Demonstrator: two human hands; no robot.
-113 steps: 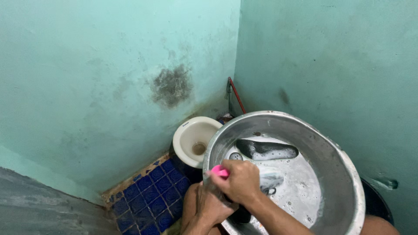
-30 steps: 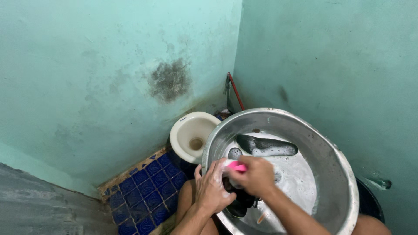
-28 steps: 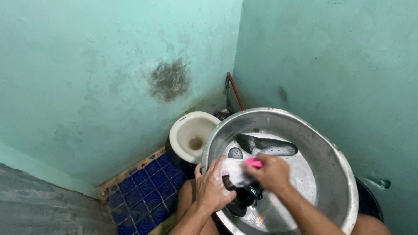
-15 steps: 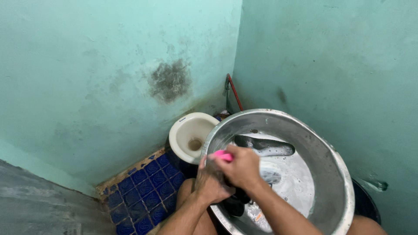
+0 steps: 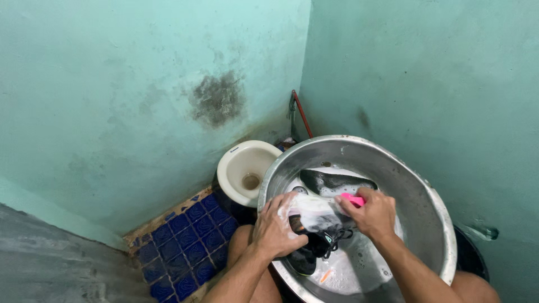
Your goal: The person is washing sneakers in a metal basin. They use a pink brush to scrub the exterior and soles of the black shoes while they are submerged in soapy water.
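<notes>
Shoe [image 5: 314, 238] lower centre, over basin [image 5: 432, 207] | your left hand [image 5: 275, 230] clamped it; right hand [image 5: 373, 213] gripped pink brush [image 5: 352, 199] | soapy, probably slippery: short firm strokes served best.

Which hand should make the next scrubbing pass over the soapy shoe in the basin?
Probably the right hand: it already grips the pink brush at the shoe. The left hand is clamped on the shoe's near side, steadying it over the metal basin.
</notes>
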